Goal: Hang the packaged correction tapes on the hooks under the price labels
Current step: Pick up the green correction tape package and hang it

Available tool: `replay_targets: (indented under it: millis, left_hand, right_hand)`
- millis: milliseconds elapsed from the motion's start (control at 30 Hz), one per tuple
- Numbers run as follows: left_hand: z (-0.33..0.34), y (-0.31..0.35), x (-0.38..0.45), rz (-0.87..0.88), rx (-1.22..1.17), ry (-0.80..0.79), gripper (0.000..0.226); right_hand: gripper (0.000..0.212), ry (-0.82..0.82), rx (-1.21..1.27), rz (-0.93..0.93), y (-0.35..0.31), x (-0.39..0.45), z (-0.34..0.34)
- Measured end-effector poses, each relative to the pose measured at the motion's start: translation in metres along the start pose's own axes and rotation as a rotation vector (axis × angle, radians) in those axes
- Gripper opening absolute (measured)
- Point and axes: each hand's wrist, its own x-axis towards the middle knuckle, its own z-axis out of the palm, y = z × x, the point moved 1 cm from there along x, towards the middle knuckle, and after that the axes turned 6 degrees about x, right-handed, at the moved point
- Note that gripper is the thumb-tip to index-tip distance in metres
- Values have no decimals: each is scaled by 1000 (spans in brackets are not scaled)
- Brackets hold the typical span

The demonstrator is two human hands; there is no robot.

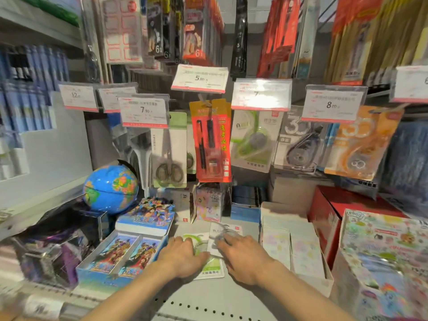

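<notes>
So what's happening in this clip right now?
A person stocking a stationery display has both hands down on the shelf. The left hand and right hand rest on loose packaged correction tapes lying flat there, apparently gathering them; nothing is lifted yet. Above, a green correction tape pack already hangs under a price label.
</notes>
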Motion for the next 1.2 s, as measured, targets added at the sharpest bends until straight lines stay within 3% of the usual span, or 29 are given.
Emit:
replay_targets:
  millis: [133, 400, 633, 767, 867, 1000, 1100, 1200]
  left_hand:
    - [4, 2, 2, 15, 1, -15, 81]
    - [6, -3, 1, 18, -212, 48, 47]
    - [-12, -4, -9, -29, -378, 180, 67]
    - [-24, -10, -22, -19, -426, 254, 66]
    - [-34, -18, -33, 5, -481, 330, 64]
    - [-40, -22, -44, 62, -627, 370, 60]
    - [-40, -16, -50, 108, -761, 372, 57]
    - [-41, -8, -51, 153, -868, 371, 47]
  right_hand:
    - [47, 36, -97, -2, 9, -2, 0]
    - [35, 20, -90, 40, 22, -11, 3]
    - [32, -63, 1, 72, 26, -16, -2]
    - [22, -63, 77, 86, 22, -20, -12]
    - [28, 68, 334, 164, 12, -16, -23]
    - [40, 123, 939, 356, -6, -8, -46]
    - [36, 141, 1354, 439, -15, -9, -63]
    - [38, 221, 1468, 468, -13, -13, -66]
